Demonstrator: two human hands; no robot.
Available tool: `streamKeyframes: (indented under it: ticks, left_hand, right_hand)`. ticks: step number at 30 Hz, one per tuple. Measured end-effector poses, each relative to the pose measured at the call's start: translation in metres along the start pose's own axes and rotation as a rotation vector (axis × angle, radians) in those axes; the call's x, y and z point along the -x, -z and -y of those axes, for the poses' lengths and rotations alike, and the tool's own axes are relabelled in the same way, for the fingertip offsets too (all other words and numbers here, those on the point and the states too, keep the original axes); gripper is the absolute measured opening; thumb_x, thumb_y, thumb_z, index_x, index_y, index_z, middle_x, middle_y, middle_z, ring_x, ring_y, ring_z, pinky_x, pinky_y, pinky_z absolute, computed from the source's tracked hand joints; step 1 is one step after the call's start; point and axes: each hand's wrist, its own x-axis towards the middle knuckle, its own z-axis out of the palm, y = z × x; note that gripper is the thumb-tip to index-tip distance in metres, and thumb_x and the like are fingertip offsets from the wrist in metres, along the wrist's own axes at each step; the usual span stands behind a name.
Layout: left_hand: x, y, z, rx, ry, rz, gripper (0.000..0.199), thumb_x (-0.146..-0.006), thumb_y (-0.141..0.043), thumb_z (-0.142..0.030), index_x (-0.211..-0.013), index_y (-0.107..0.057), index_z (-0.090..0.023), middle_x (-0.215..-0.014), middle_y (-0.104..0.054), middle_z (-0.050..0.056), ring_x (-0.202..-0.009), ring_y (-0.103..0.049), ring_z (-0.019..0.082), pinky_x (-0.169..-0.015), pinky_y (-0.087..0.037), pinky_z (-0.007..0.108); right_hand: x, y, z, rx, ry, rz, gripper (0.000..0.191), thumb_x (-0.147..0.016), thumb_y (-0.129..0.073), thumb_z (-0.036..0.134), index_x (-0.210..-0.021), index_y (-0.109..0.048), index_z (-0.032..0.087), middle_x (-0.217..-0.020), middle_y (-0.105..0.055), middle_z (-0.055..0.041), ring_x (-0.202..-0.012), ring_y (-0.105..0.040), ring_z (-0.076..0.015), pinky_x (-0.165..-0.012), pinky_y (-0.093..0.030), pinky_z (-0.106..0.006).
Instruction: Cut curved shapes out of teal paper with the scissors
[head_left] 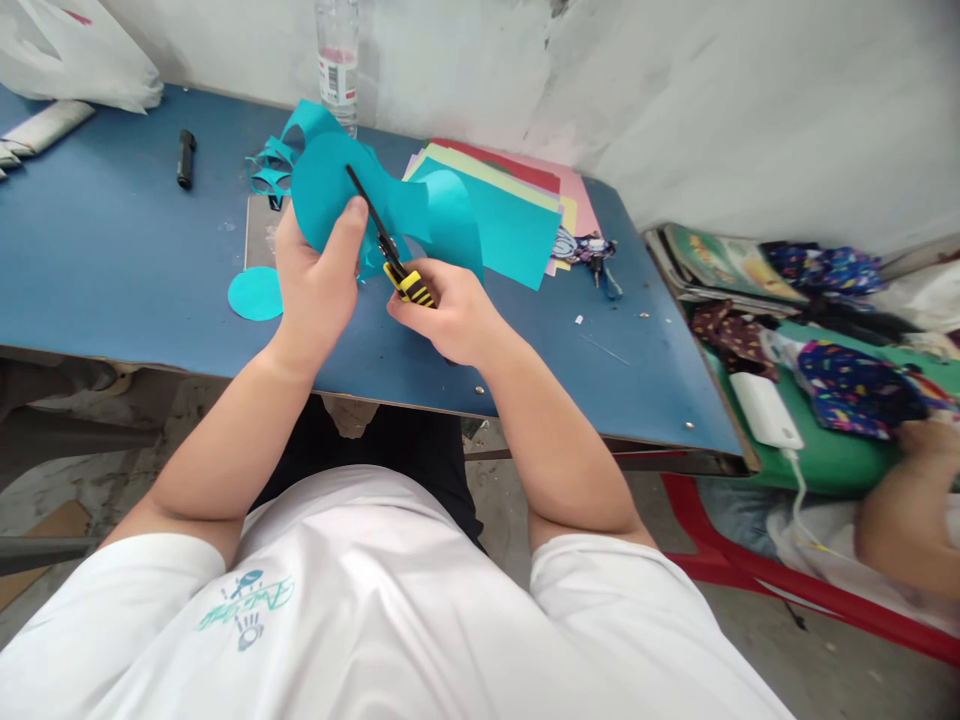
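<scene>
My left hand (pixel 319 275) pinches a sheet of turquoise paper (pixel 326 180), its thumb on top, over the blue table. A rounded part of the sheet stands up at the left, and a curved strip bends away to the right. My right hand (pixel 457 310) is closed around scissors (pixel 410 283) with yellow and black handles. Their dark blades point up and left, lying against the paper near my left thumb. A cut turquoise disc (pixel 255 293) lies flat left of my left wrist. Turquoise paper scraps (pixel 268 170) are heaped behind my left hand.
Coloured paper sheets (pixel 517 215) are stacked at the right, with a patterned cord (pixel 589 245) beside them. A clear bottle (pixel 339 70) stands by the wall. A black marker-like object (pixel 186 160) lies left. Another person's arm (pixel 915 500) and a white power bank (pixel 765 410) are far right.
</scene>
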Motion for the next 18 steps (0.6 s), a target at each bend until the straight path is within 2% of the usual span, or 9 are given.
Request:
streamKeyframes:
  ticks: [9, 15, 18]
  left_hand:
    - [0.0031, -0.0016, -0.0037, 0.025, 0.002, -0.017, 0.056, -0.097, -0.092, -0.066, -0.077, -0.06, -0.026, -0.067, -0.05, -0.003, -0.061, -0.036, 0.015, -0.06, -0.037, 0.037]
    - [-0.0006, 0.0002, 0.0001, 0.013, -0.027, 0.011, 0.065, -0.093, -0.092, -0.075, -0.073, -0.055, -0.026, -0.064, -0.044, -0.004, -0.06, -0.034, 0.015, -0.06, -0.038, 0.037]
    - [0.0002, -0.0001, -0.0018, 0.014, -0.019, 0.011, 0.059, -0.097, -0.09, -0.069, -0.074, -0.056, -0.026, -0.066, -0.047, -0.003, -0.061, -0.035, 0.016, -0.062, -0.037, 0.038]
  right_hand:
    - [0.0, 0.0006, 0.0011, 0.011, 0.004, 0.002, 0.027, -0.085, -0.074, 0.044, -0.097, -0.068, 0.021, -0.085, -0.065, -0.0006, -0.079, -0.051, -0.0195, -0.072, -0.037, -0.037]
    - [-0.0001, 0.0012, 0.0018, 0.02, 0.007, 0.006, 0.029, -0.084, -0.074, 0.046, -0.099, -0.068, 0.02, -0.085, -0.064, -0.0008, -0.079, -0.051, -0.0195, -0.073, -0.037, -0.037]
    - [-0.0005, 0.0011, 0.0007, 0.02, 0.009, 0.007, 0.028, -0.085, -0.075, 0.044, -0.098, -0.068, 0.021, -0.086, -0.066, -0.0013, -0.08, -0.053, -0.0203, -0.074, -0.038, -0.037]
